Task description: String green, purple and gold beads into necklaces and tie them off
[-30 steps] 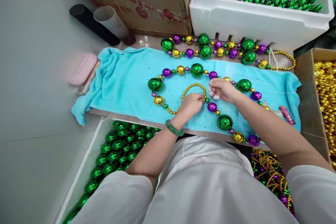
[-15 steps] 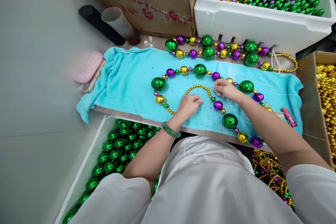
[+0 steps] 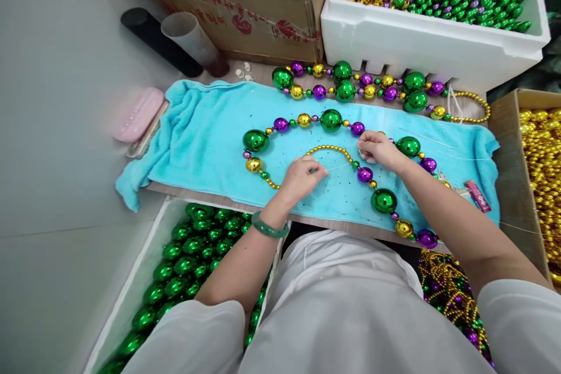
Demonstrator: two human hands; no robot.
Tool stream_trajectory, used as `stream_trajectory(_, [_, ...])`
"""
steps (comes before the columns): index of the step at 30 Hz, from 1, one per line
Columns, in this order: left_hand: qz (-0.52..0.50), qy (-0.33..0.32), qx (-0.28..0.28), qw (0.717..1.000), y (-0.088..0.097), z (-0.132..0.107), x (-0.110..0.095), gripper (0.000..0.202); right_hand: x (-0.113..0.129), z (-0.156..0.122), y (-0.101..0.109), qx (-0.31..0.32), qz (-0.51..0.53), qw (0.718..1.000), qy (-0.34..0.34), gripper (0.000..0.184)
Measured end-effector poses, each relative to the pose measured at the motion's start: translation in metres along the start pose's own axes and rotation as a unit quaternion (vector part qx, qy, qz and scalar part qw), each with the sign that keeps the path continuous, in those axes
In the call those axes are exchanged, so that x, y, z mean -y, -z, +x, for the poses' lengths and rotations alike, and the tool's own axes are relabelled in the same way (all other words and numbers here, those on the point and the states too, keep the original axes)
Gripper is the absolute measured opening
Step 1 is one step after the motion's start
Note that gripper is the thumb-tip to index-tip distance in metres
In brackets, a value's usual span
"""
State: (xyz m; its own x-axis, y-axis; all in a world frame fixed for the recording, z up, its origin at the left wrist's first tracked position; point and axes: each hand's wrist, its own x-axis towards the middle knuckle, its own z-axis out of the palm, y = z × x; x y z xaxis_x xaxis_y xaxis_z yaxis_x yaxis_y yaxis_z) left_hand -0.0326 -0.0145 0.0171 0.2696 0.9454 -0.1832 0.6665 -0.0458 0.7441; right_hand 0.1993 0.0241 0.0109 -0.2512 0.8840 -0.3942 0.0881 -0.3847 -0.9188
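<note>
A bead necklace (image 3: 331, 120) of large green, purple and gold beads lies looped on a turquoise towel (image 3: 210, 140). Its string of small gold beads (image 3: 328, 147) curves through the middle of the loop. My left hand (image 3: 303, 176), a green bangle at the wrist, pinches a thin clear thread (image 3: 340, 168). That thread stretches to the small green bead at the end of the gold string. My right hand (image 3: 377, 149) is closed above the necklace, close to a purple bead (image 3: 357, 128); whatever its fingers hold is hidden.
A second bead necklace (image 3: 345, 92) lies behind the towel. Around stand a white foam box (image 3: 421, 41) of beads, cartons (image 3: 263, 41), a box of gold beads (image 3: 504, 128) and a bin of green beads (image 3: 125, 286). A pink case (image 3: 140, 114) sits left.
My left hand has drawn left, and more thread shows between it and the green bead. The necklace's left end has shifted slightly left. My right hand stays nearly in place.
</note>
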Motion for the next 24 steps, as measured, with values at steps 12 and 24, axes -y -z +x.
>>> stream_trajectory(12, [-0.28, 0.051, -0.021, 0.958, -0.018, 0.002, -0.018, 0.014, 0.008, -0.008, -0.001, -0.022, -0.187, 0.97, 0.156, 0.018])
stream_trajectory(24, [-0.615, 0.141, 0.034, 0.775, -0.044, 0.025, -0.029, 0.027, 0.034, -0.034, 0.009, 0.007, -0.448, 0.866, 0.222, 0.01])
